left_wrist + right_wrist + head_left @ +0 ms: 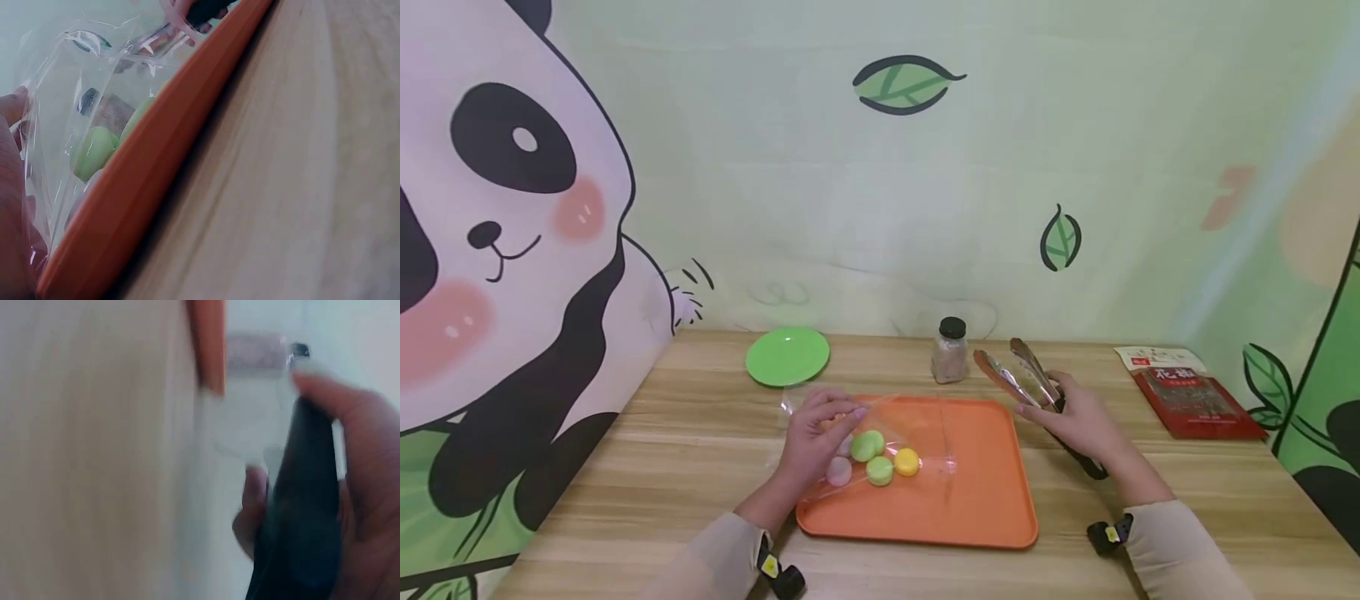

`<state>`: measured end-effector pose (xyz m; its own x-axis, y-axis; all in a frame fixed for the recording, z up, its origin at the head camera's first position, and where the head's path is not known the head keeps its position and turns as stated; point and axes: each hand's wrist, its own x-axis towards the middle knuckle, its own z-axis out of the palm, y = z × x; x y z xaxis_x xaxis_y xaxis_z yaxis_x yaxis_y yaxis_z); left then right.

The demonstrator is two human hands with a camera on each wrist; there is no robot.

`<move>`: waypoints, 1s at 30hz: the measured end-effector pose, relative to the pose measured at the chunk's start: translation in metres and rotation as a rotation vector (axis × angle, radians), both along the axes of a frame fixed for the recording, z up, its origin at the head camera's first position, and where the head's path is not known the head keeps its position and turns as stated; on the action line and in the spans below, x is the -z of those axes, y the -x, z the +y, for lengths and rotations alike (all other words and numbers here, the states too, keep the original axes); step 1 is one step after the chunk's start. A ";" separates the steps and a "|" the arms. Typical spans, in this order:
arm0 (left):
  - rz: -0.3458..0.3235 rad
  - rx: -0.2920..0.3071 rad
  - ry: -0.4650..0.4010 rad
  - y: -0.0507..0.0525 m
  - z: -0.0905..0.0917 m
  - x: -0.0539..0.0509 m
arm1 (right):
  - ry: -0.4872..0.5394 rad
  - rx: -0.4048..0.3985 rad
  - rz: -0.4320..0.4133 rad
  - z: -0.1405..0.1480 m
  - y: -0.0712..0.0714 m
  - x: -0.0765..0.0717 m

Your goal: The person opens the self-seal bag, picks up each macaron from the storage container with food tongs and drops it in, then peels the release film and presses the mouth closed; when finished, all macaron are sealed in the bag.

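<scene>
My left hand [811, 442] pinches a clear plastic bag [925, 425] over the left part of an orange tray [977, 508]. Several macarons show through the film: green ones [879, 471], a yellow one [906, 462] and pale pinkish ones [839, 472]. Whether they lie inside the bag or under it, I cannot tell. Right of the tray, my right hand [1086, 421] grips metal tongs [1000, 377] with dark handles, their tips apart and pointing up and left. In the right wrist view a dark handle [306, 506] lies between thumb and fingers, blurred.
A green plate [787, 356] sits at the back left. Behind the tray stands a black-lidded jar [951, 354] near the wall. Farther right lies a red packet [1198, 404], with a pale packet [1161, 358] behind it.
</scene>
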<state>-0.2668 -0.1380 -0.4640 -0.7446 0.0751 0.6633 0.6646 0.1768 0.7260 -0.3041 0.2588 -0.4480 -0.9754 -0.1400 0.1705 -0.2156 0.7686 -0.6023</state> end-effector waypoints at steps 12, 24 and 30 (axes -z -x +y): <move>-0.001 0.002 0.017 -0.001 0.002 -0.001 | 0.207 0.196 -0.097 -0.005 0.000 0.031; 0.000 0.005 0.018 -0.002 0.001 0.002 | 0.281 0.289 -0.137 -0.001 -0.004 0.034; -0.023 0.010 0.014 -0.001 0.001 0.000 | 0.280 0.338 -0.074 -0.002 -0.007 0.036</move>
<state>-0.2661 -0.1373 -0.4643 -0.7589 0.0916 0.6447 0.6493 0.1810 0.7387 -0.2970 0.2571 -0.4835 -0.9695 0.2302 0.0844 0.0711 0.5935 -0.8017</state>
